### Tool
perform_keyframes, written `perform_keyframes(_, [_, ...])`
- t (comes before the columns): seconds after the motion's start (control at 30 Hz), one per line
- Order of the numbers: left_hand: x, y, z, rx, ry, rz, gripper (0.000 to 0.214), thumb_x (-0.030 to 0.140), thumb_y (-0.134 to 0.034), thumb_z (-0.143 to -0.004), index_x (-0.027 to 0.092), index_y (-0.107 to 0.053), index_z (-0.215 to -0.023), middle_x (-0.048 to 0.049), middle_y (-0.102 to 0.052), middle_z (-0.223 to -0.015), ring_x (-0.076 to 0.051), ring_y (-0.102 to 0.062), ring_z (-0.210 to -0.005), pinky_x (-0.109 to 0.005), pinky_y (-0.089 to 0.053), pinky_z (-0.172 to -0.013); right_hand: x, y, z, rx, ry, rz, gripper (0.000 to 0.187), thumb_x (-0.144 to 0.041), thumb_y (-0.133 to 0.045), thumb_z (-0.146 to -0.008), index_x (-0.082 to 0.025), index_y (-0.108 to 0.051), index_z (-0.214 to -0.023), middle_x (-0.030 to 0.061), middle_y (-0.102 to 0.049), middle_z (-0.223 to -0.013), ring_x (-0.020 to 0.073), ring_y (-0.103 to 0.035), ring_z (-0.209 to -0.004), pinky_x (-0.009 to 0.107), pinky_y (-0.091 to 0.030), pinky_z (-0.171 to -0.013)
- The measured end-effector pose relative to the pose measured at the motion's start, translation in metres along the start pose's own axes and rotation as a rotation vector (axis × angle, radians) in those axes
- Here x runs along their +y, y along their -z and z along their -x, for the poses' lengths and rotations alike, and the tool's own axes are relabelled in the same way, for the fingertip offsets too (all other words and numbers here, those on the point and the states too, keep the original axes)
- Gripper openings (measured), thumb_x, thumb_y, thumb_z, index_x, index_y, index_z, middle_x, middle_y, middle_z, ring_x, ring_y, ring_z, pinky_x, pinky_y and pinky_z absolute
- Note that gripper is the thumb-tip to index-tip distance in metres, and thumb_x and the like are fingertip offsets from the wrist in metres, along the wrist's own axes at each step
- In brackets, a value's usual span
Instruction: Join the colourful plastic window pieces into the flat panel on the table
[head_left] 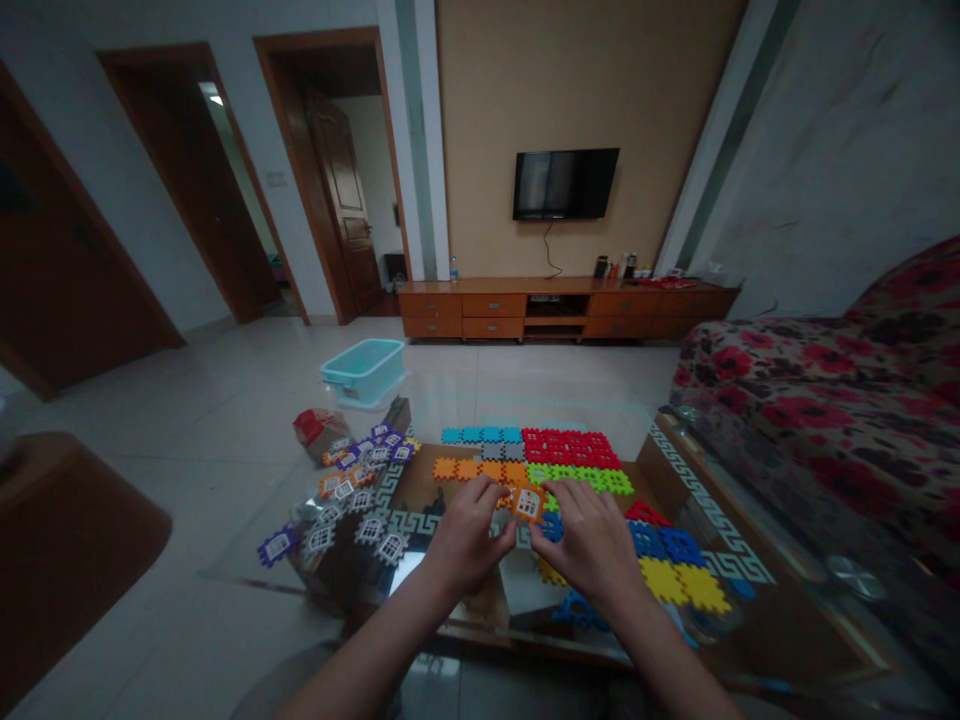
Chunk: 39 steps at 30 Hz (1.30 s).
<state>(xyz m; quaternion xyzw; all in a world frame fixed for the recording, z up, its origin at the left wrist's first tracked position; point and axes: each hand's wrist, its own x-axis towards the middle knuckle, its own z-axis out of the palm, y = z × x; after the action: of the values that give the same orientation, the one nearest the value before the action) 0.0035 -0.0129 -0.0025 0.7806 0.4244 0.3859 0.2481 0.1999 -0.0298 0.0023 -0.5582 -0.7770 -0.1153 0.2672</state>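
Turquoise tub (363, 370), television (565, 183), floral sofa (825, 380)

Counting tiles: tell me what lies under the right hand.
Left hand and right hand pinch an orange window tile. Under the right, a blue tile and a yellow tile peek out; the rest is covered.

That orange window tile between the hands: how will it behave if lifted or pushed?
Probably stiff and light: the orange window tile looks like thin flat plastic, held by fingertips of the left hand and right hand. On the smooth glass tabletop it would likely slide, not roll. Its notched edges may snag neighbouring tiles.
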Motion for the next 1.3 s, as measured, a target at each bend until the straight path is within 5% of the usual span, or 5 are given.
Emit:
perform_keyframes(0.57, [-0.013,-0.011,0.001,0.044,0.085,0.188,0.023,0.024,-0.064,-0.083,0.027,-0.071,-0.105,-0.0083,-0.062,-0.103,-0.027,-0.058,-0.104,-0.042,-0.043,-0.101,-0.001,-0.007,0.003,0.053,-0.01,-0.036,0.032,-0.034,-0.064,-0.078,-0.021,-0.063,-0.108,0.01,-0.07,-0.099,0.031,-0.065,-0.092,0.042,-0.044,-0.078])
perform_keyframes(1.3, [-0.01,0.004,-0.003,-0.146,-0.127,-0.196,0.015,0.014,-0.06,-0.083,0.02,-0.062,-0.097,-0.0068,-0.061,-0.097,-0.021,-0.059,-0.093,-0.031,-0.047,-0.081,0.001,-0.009,0.005,-0.071,-0.028,-0.054,0.037,-0.032,-0.065,-0.076,-0.019,-0.061,-0.112,0.0108,-0.069,-0.105,0.0313,-0.064,-0.098,0.046,-0.047,-0.085])
